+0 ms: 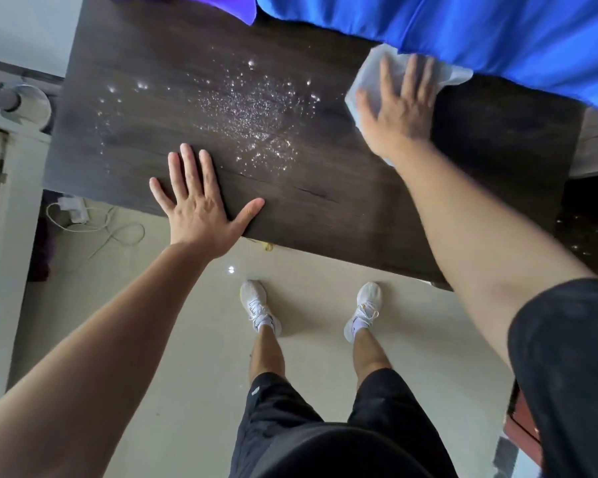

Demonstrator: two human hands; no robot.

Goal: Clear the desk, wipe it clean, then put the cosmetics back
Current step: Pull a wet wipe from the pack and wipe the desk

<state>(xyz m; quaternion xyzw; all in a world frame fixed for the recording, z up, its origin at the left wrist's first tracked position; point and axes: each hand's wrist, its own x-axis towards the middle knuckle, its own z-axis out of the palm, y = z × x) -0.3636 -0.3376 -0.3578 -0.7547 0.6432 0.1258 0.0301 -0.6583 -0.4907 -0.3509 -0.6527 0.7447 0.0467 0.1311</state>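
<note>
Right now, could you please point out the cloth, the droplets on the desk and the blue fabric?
cloth (370,73): head view, its bare upper-left corner.
droplets (252,112): head view, middle of the glistening patch.
blue fabric (463,29): head view, its middle.

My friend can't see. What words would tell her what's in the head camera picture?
A person's right hand presses a white cloth on a dark wooden desk, while the left hand rests flat near glistening specks.

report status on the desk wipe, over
Left hand open, flat on desk. Right hand open, pressing white cloth at far right. Droplets mid-desk, not yet wiped. Blue fabric covers far edge beside cloth.
</note>
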